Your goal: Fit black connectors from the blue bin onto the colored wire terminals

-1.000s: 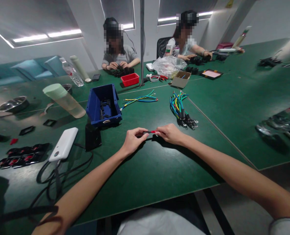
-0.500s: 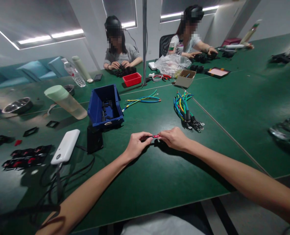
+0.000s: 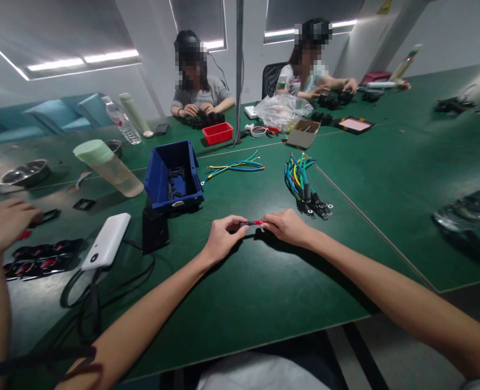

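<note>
My left hand [image 3: 225, 236] pinches the black end of a thin black-and-red piece [image 3: 251, 222] between thumb and fingers. The red end of the same piece is gripped by my right hand [image 3: 285, 226]. It lies roughly level, just above the green table; its exact kind is too small to make out. Beyond my right hand lies a bundle of cables [image 3: 298, 179] in blue, green and yellow, with black sleeves and ring terminals. A few loose cables [image 3: 237, 164] lie farther off. The blue bin [image 3: 172, 203], left of them, holds small black pieces.
At far left another person's hand [image 3: 4, 225] reaches over black parts. A white power bank [image 3: 106, 241] with cords and a dark phone [image 3: 155, 232] lie left of me. A tumbler [image 3: 109, 168], red tray [image 3: 217, 133] and cardboard box [image 3: 303, 134] stand farther back. Two people sit opposite.
More of the black part shows between my hands, my left fingers having shifted slightly left. Another person's hand has come in at the far left.
</note>
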Available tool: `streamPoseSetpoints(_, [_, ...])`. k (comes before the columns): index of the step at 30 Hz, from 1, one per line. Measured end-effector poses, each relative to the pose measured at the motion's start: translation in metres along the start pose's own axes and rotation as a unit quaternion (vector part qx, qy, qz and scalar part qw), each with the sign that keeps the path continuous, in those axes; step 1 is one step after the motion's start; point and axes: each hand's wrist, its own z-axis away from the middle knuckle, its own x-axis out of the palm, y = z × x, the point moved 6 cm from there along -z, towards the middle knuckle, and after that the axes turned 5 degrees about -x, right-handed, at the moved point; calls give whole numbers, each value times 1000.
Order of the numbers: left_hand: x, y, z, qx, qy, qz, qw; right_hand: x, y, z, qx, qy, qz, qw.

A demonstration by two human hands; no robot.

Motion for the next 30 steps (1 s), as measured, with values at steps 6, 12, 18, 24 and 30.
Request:
streamPoseSetpoints(6, [1, -3, -2, -14, -6, -2, 1000, -1, -2, -1, -16, 3, 11, 1000])
streamPoseSetpoints(12, [2, 1, -3, 8, 4, -22, 1000, 2, -4, -1, -8, 4, 24, 1000])
streamPoseSetpoints(18, [2, 6, -3, 21, 4, -20, 1000, 4, -4, -4, -2, 10, -10, 1000])
streamPoseSetpoints(24, [0, 8, 0, 22, 8, -7, 1000, -5, -4, -6, -3, 19, -23, 1000])
streamPoseSetpoints(30, [0, 3, 1, 20, 11, -8, 1000, -9, -5, -2, -3, 29, -14, 999])
